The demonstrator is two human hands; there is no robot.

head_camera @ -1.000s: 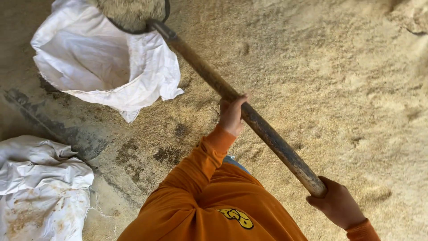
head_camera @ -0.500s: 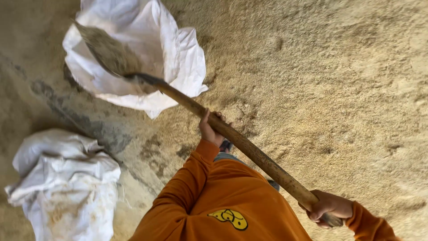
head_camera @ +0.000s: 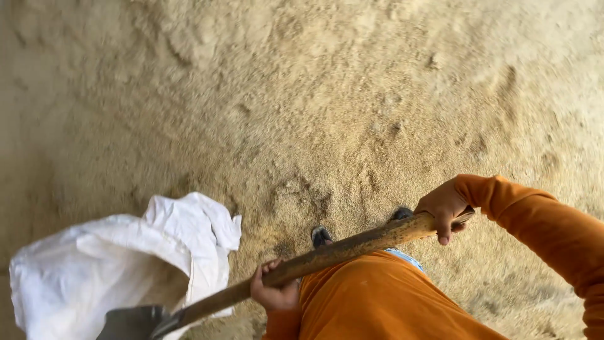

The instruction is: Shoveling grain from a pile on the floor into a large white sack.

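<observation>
A long wooden shovel handle runs from lower left to right across my body. My left hand grips the shaft near its lower part. My right hand grips the upper end. The dark metal blade sits at the bottom left, at the mouth of an open white sack. Inside the sack I see some tan grain. I wear an orange long-sleeved top.
A wide heap of tan grain or husk covers the floor ahead and to both sides. The toes of my dark footwear rest at the heap's near edge.
The view has swung toward the heap, so the sack now lies at the lower left. The blade has dropped to the sack's mouth. The second white sack has left the view.
</observation>
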